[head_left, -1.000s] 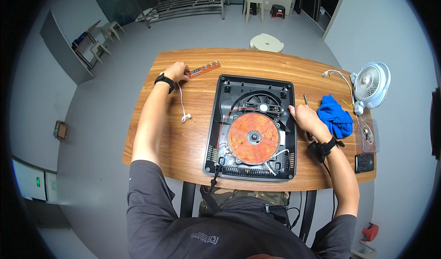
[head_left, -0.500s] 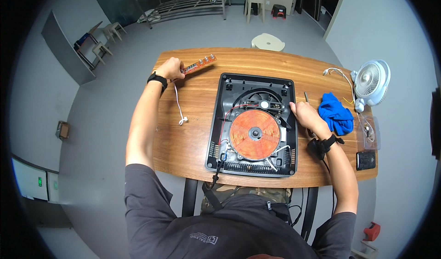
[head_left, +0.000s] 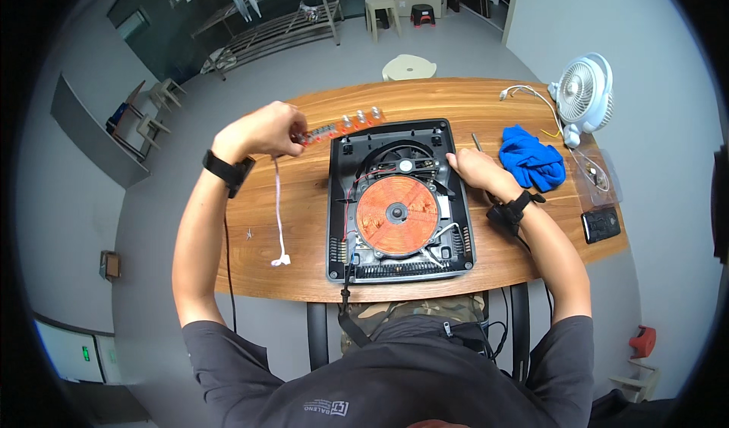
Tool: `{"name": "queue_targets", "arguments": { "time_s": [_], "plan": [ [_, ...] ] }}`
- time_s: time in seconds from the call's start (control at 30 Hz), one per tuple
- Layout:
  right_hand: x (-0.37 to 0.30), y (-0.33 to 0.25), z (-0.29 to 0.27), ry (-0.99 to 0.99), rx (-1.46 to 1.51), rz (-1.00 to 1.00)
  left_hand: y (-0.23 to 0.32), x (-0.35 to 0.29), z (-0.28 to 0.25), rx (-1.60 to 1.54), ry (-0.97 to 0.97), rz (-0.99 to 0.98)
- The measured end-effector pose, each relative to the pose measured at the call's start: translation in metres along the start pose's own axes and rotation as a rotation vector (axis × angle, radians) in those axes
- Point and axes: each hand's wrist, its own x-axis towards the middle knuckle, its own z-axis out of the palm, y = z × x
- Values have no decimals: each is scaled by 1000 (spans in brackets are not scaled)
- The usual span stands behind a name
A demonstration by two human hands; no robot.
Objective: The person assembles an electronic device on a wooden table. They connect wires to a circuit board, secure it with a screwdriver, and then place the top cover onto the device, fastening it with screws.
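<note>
My left hand [head_left: 277,128] is closed on the end of a narrow circuit board [head_left: 345,127] with a row of round metal parts, held up over the upper left of an open induction cooker [head_left: 334,200]. A white cable [head_left: 279,211] with a plug hangs from the board. Inside the cooker's black housing sit a round copper coil [head_left: 387,234] and a black fan [head_left: 399,153]. My right hand [head_left: 480,171] grips the housing's right edge, thumb on the rim, other fingers partly hidden. A metal rod [head_left: 476,141], perhaps a screwdriver shaft, shows just beyond that hand.
Right of the cooker lie a blue cloth [head_left: 531,158], a clear plastic box [head_left: 596,181] and a black phone-like object [head_left: 601,225]. A white fan [head_left: 585,94] stands at the table's far right corner. Tiny screws [head_left: 249,234] lie on the left of the wooden table [head_left: 304,242].
My left hand has brought the circuit board nearer, over the housing's far left corner, its cable hanging lower. My right hand stays at the housing edge. The whole view has shifted.
</note>
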Motion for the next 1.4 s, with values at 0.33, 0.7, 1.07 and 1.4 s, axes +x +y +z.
{"name": "queue_targets", "arguments": {
  "time_s": [0.33, 0.7, 1.07, 1.4],
  "plan": [
    [4, 2, -4, -81, 4, 76, 56, 100, 79, -2, 21, 236],
    [21, 4, -53, 62, 19, -66, 38, 142, 99, 52, 134, 184],
    [74, 6, -45, -80, 54, -170, 30, 144, 108, -4, 87, 155],
    [83, 14, -40, -121, 112, -168, 26, 139, 106, -32, 56, 155]
  ]
}}
